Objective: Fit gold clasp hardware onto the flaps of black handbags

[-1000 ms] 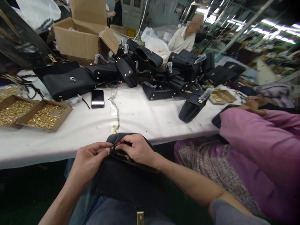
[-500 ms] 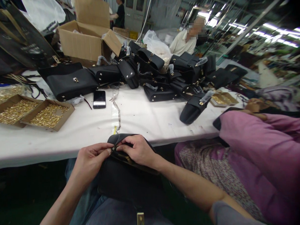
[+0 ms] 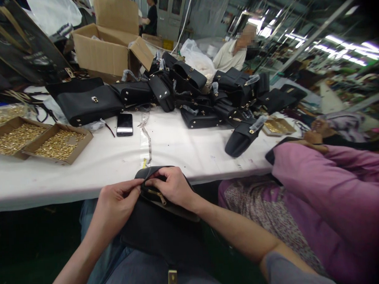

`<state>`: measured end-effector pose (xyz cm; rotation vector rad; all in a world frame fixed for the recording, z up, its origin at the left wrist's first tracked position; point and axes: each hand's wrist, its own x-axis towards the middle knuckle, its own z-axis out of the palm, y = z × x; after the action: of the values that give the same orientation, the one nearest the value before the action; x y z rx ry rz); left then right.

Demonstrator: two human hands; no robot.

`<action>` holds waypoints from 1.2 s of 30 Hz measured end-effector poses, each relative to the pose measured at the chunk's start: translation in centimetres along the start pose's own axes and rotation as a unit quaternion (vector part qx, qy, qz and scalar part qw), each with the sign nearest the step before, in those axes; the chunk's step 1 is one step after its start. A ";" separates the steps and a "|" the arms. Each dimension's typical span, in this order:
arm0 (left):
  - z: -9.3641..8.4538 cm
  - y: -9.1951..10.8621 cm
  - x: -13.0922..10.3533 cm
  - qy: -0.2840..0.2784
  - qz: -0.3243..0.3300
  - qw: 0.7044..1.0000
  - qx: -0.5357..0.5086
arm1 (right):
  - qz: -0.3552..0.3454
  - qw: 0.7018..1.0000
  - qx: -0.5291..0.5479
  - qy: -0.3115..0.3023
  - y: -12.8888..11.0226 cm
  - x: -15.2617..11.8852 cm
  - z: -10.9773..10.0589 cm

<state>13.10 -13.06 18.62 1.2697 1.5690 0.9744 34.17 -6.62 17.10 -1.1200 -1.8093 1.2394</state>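
Observation:
A black handbag (image 3: 161,234) rests on my lap, tilted against the table's front edge, with its mouth open. My left hand (image 3: 118,200) pinches the bag's rim at its left corner, thumb and forefinger together. Reaching over the mouth, my right hand (image 3: 174,188) grips the same edge from the inner side, its fingertips close to the left ones. Anything small between the fingertips is hidden. A gold zipper pull (image 3: 162,198) hangs inside the bag below my right hand. At the bottom a gold metal clasp (image 3: 172,280) shows.
Several black handbags (image 3: 201,115) are heaped along the back of the white table (image 3: 177,150). Cardboard trays of small gold fittings (image 3: 57,144) stand at the left, near a phone (image 3: 124,124). A large carton (image 3: 101,54) is behind. A co-worker in a pink sleeve (image 3: 327,182) sits close at right.
Both hands stay at the bag's left corner, with only slight finger movement. The zipper pull shows more clearly, and the view has shifted slightly.

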 end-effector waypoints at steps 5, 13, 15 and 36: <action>0.4 -0.2 0.3 0.014 -0.029 0.999 -0.016 | 0.009 1.000 -0.005 0.006 -0.1 0.1 -0.2; 0.5 -0.1 1.4 -0.025 -0.023 0.999 -0.021 | -0.106 0.985 -0.126 0.048 -1.6 -2.0 -0.1; 0.7 -0.1 1.5 -0.023 -0.014 0.999 -0.020 | -0.141 0.979 -0.145 0.030 -1.7 -3.0 -0.1; 3.2 1.2 0.8 -0.027 -0.004 0.996 -0.079 | -0.217 0.933 -0.267 0.107 1.2 -3.3 0.0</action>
<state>16.44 -11.89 18.65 1.1689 1.4254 1.0295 35.91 -9.40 15.79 -0.9967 -2.1266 0.3565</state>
